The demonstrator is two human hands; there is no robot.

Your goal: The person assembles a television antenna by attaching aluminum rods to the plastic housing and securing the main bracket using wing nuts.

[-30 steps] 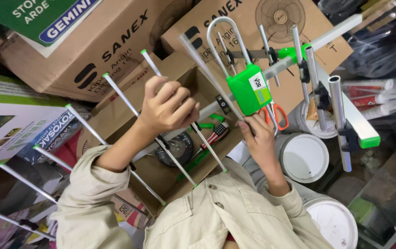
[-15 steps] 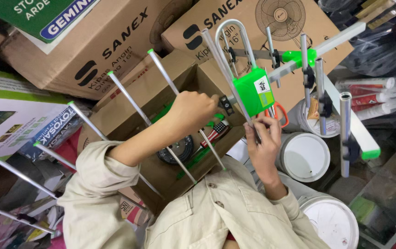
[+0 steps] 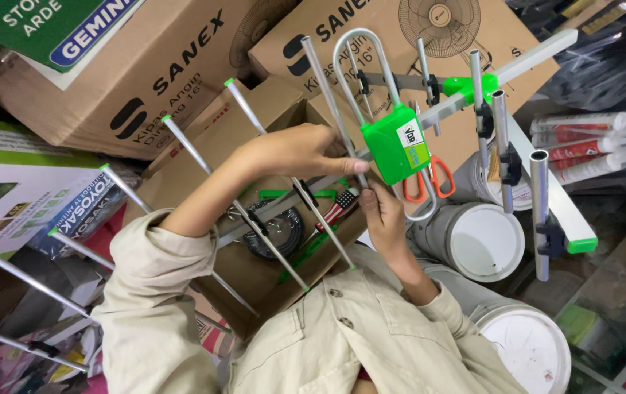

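Left hand [image 3: 294, 149] closed its fingers round a thin, smooth aluminium rod [image 3: 331, 106] of the long metal aerial boom [image 3: 466, 91]; right hand [image 3: 382, 211] pinched the boom beneath the glossy green plastic junction box [image 3: 393, 142], held before brown cardboard cartons [image 3: 174, 66]. Judged step: seating an element; the next move likely calls for steady alignment.

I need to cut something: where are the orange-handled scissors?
Head view, right of centre: the scissors lie behind the antenna's green box, beside the white-lidded bucket.
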